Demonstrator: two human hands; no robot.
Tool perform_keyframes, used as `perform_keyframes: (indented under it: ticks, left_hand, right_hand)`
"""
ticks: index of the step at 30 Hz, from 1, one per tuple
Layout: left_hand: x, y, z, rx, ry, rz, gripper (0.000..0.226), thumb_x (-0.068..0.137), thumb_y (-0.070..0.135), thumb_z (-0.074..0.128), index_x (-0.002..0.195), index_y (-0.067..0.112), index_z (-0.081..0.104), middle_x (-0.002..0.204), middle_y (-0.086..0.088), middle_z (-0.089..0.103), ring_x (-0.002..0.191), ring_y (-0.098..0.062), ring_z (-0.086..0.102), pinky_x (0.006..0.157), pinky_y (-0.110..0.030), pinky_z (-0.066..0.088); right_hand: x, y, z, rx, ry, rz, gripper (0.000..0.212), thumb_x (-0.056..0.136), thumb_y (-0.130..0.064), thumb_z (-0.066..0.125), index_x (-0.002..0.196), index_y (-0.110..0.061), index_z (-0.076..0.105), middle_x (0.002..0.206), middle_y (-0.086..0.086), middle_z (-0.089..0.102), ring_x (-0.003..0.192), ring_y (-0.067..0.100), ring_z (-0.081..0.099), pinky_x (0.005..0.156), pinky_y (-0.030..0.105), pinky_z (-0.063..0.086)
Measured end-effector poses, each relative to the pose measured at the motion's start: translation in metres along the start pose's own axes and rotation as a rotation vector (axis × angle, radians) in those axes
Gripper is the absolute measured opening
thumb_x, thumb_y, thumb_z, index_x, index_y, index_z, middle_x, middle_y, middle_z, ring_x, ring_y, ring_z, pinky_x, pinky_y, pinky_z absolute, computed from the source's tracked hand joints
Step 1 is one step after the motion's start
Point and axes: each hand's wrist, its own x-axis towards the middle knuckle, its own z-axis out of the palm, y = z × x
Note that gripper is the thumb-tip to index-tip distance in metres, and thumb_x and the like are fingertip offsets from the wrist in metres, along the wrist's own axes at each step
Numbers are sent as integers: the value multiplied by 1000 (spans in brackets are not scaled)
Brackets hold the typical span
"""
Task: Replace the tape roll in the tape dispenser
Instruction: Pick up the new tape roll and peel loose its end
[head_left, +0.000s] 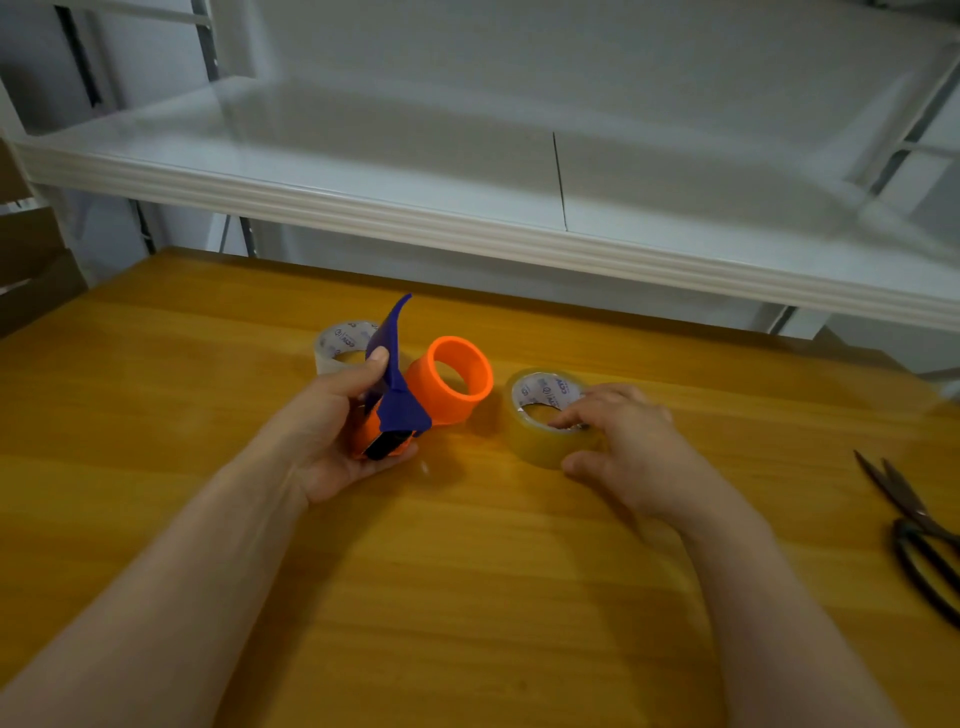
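My left hand (332, 431) holds an orange and blue tape dispenser (405, 395) just above the wooden table, thumb pressed on its blue blade guard. Its orange hub (457, 382) is bare and points right. To the right, a thick clear tape roll (540, 421) lies flat on the table. My right hand (623, 441) grips that roll, fingers inside its core and thumb on the outer side. A thinner, nearly used-up tape roll (337, 345) lies flat behind the dispenser, partly hidden by it.
Black scissors (914, 525) lie at the right edge of the wooden table (467, 597). A white shelf (467, 218) overhangs the table's far side. Brown cardboard (31, 270) stands at the far left.
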Motion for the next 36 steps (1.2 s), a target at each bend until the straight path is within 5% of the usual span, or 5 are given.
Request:
perform_keyframes:
  ticks: [20,23,26,33,36]
  left_hand:
    - [6,-9,0,366,25,143,34,100,42,52,95,12,66,93,-11,66,84,-27,60,82,-41,47]
    - [6,-11,-1,440,16,172,35,97,45,55,78,24,75,91,-5,76,90,-25,67,87,-41,47]
    - [6,-11,-1,510,46,221,30,97,43,54,101,21,75,106,-5,76,103,-26,67,86,-37,47]
    - [1,-8,1,621,78,300,53,95,65,43,68,27,69,80,0,71,82,-24,66,75,-37,46]
    - [0,-8,0,598,-13,312,40,96,50,57,67,29,75,79,1,74,86,-29,70,80,-39,50]
  right_hand:
    - [2,-18,2,133,399,9,29,90,-32,68,118,-25,64,124,-2,63,123,20,47,100,44,32]
    - [1,-23,3,127,412,-17,28,90,-34,68,117,-26,64,123,-4,63,123,20,47,100,43,32]
    - [0,-27,4,128,406,-42,28,90,-34,68,118,-27,64,122,-6,63,123,18,46,101,44,31]
    - [0,-32,6,102,365,-61,33,92,-36,65,124,-28,62,128,-8,61,126,14,43,105,41,28]
    - [0,-34,6,92,369,-66,33,92,-36,65,123,-28,62,128,-8,61,127,14,42,104,39,26]
